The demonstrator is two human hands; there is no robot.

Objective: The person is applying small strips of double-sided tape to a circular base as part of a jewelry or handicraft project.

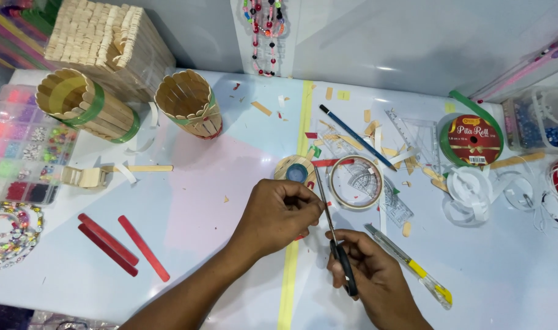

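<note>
Black-handled scissors (334, 229) are sitting in the closed right hand (376, 278), blades pointing up and away toward the left hand (279, 214). This hand is pinching something small at the blade tips; what it is, I cannot tell. Just beyond is lying a tape ring (356, 182).

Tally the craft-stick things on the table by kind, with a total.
Round open-topped cups of upright wooden sticks: 2
Flat loose red sticks: 3
Rectangular box built of stacked wooden sticks: 1
Small round disc of wooden sticks with a blue centre: 1
Total: 7
</note>
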